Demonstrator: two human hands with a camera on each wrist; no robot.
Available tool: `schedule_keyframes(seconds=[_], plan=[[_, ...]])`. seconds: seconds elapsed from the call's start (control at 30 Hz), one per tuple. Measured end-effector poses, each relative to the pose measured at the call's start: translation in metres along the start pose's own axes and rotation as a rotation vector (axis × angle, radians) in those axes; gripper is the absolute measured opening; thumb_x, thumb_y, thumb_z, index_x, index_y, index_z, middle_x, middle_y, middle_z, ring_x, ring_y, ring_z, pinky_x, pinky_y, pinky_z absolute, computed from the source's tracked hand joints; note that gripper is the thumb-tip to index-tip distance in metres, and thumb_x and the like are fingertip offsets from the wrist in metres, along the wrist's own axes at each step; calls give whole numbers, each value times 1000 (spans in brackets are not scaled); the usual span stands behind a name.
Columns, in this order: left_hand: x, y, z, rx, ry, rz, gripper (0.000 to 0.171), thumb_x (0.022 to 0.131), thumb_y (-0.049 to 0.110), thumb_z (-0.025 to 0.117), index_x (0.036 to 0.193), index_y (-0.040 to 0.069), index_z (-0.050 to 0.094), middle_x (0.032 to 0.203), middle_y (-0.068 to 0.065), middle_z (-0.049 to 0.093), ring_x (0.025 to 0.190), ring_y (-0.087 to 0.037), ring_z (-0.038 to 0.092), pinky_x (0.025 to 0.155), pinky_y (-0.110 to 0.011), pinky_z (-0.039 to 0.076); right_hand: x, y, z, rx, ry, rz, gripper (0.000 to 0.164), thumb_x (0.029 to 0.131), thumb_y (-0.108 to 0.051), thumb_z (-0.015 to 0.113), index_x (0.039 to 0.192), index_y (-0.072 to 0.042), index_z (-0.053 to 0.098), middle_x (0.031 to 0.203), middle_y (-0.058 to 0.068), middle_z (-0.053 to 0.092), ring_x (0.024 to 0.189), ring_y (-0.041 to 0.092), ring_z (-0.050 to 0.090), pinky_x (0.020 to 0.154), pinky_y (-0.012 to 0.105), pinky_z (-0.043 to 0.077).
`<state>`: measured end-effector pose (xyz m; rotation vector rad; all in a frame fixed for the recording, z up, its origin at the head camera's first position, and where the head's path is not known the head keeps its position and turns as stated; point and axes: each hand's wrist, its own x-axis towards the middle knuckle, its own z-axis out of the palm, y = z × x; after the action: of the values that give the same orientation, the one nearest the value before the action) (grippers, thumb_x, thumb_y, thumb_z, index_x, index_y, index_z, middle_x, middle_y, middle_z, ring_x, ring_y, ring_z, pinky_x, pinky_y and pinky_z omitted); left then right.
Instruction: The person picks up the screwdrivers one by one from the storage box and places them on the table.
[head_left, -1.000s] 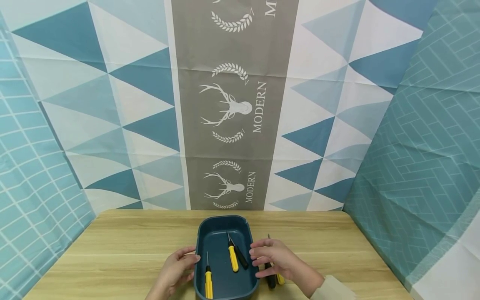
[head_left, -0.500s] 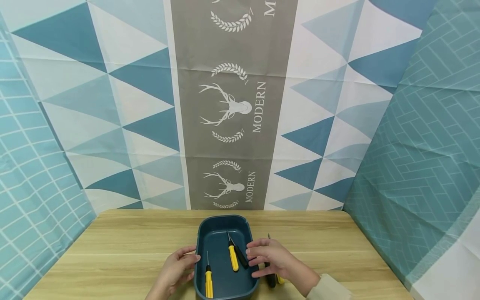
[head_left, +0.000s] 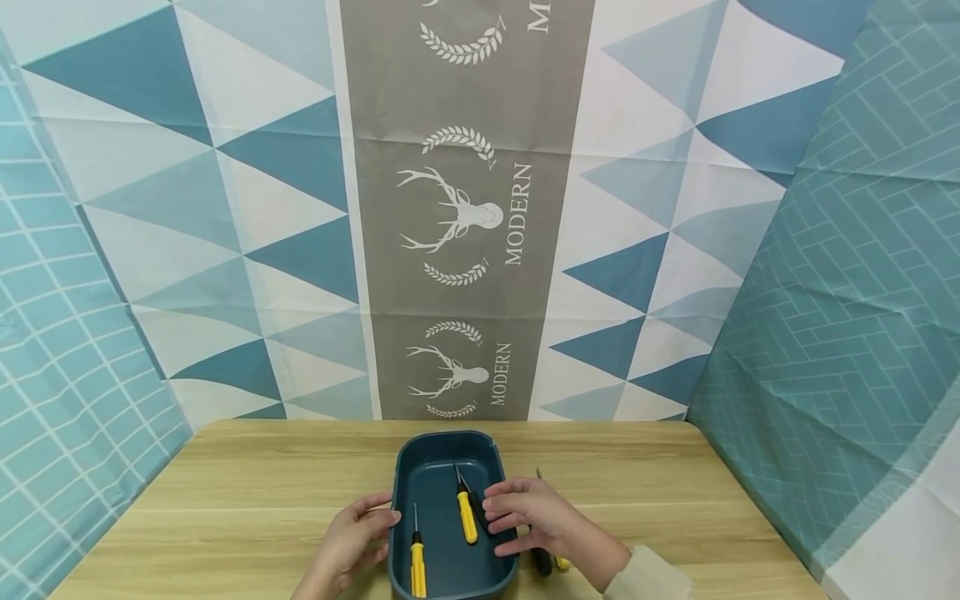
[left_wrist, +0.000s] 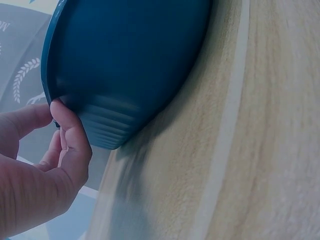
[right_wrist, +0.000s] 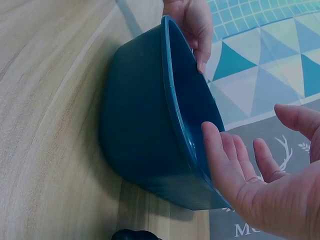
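A dark blue rectangular plastic box [head_left: 450, 575] stands on the table with screwdrivers in it. One yellow-handled screwdriver [head_left: 417, 567] lies along its left side. Farther back and right, another yellow screwdriver [head_left: 467, 515] lies beside a black-handled screwdriver [head_left: 478, 518], partly hidden by fingers. My left hand [head_left: 348, 537] pinches the box's left rim between thumb and fingers, as the left wrist view confirms on the box wall [left_wrist: 130, 60]. My right hand [head_left: 536, 518] hovers over the right rim, fingers spread and holding nothing; in the right wrist view its fingers [right_wrist: 220, 160] reach over the rim.
Right of the box, partly under my right hand, a black handle [head_left: 542, 562] and a yellow handle [head_left: 562, 564] lie on the wooden table [head_left: 262, 500]. Patterned cloth [head_left: 450, 275] hangs behind the table and at both sides.
My right hand has shifted slightly left, its fingertips now farther over the box and covering part of the black handle. The left hand and the box stay put.
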<state>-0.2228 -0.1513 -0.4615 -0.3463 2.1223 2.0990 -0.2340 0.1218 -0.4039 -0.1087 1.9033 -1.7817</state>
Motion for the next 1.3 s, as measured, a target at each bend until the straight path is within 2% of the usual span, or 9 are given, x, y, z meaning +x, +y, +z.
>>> schedule_keyframes(seconds=[0.47, 0.73, 1.0, 1.3], plan=[[0, -1, -1, -16, -23, 11, 56, 84, 16, 67, 131, -5, 44, 96, -7, 66, 73, -16, 62, 59, -26, 51, 8, 3, 17, -19, -6, 14, 45, 83, -23, 68, 118, 1, 55, 105, 18, 62, 85, 22, 63, 72, 44, 56], [0, 1, 0, 1, 8, -9, 53, 84, 16, 67, 130, -4, 46, 98, -10, 66, 73, -16, 62, 61, -29, 52, 11, 4, 25, 10, -61, 20, 38, 84, -22, 66, 115, -3, 57, 103, 14, 64, 85, 20, 64, 74, 44, 56], [0, 1, 0, 4, 6, -7, 53, 85, 16, 66, 130, -4, 45, 96, -8, 65, 73, -15, 62, 62, -29, 53, 16, 8, 33, 22, -34, 20, 36, 84, -19, 65, 114, -2, 58, 93, 10, 64, 78, 18, 64, 71, 44, 57], [1, 1, 0, 0, 11, -17, 54, 85, 15, 66, 130, -3, 45, 97, -8, 66, 73, -15, 62, 62, -28, 53, 18, 10, 36, 25, -27, 19, 35, 84, -18, 66, 113, -2, 58, 94, 12, 64, 78, 19, 64, 70, 45, 57]])
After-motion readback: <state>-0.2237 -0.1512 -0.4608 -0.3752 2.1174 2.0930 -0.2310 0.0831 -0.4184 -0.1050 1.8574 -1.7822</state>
